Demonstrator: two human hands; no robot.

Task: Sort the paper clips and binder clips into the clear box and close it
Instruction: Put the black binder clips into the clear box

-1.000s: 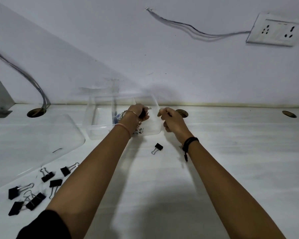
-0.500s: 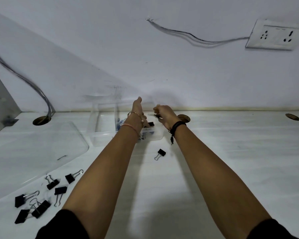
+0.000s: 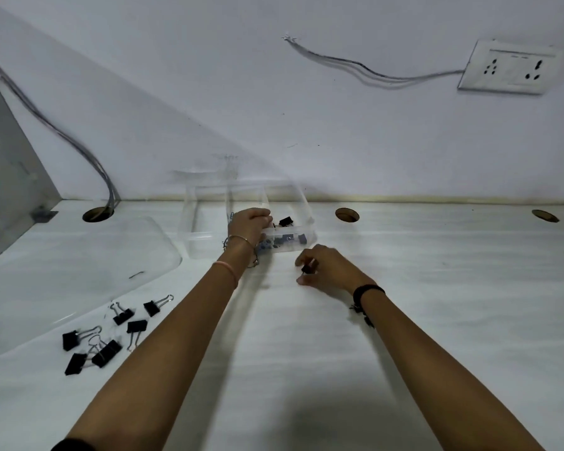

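Observation:
The clear box stands open at the back of the white table, with black binder clips in its right part and blue paper clips partly hidden behind my left hand. My left hand rests on the box's front rim, fingers curled over the divider area. My right hand is just in front of the box, pinching a small black binder clip on the table. Several black binder clips lie loose at the near left. The clear lid lies flat on the left.
Round cable holes sit along the table's back edge, one at the left with grey cables rising up the wall. A wall socket is at the upper right. A grey panel stands at far left.
My right hand drew back from over the box to the table and closed on the lone binder clip. My left hand dropped its clip and settled on the box rim.

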